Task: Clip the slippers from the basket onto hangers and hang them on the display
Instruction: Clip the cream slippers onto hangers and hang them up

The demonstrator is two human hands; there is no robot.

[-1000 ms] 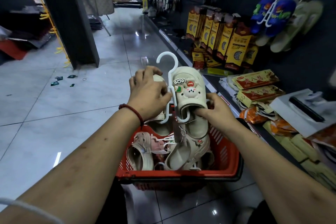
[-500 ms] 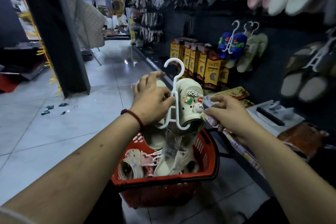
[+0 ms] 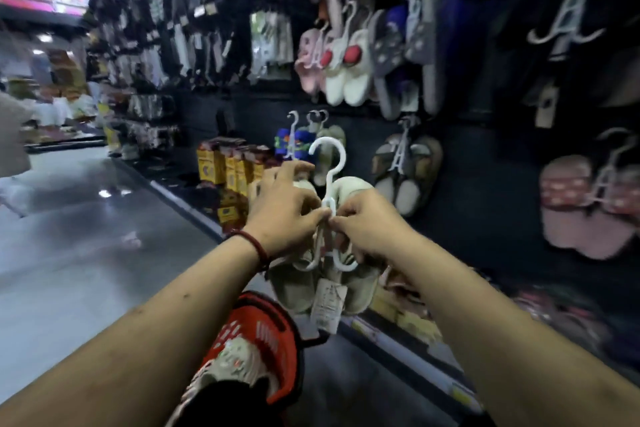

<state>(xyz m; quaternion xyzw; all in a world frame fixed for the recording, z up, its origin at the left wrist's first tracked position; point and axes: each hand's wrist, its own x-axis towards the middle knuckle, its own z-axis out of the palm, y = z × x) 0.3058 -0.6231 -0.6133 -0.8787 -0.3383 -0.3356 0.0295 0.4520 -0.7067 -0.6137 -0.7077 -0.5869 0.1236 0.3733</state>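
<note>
Left hand [image 3: 287, 215] and right hand [image 3: 370, 229] on a white hanger [image 3: 327, 199] with cream slippers [image 3: 356, 185], above a red basket [image 3: 263, 333].

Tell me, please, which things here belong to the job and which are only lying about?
Job: hanger, slippers, basket, display, left hand, right hand.
Lying about: boxes, pink pair already hung.

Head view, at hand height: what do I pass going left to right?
yellow boxes → left hand → hanger → right hand → brown slippers → pink slippers
</note>
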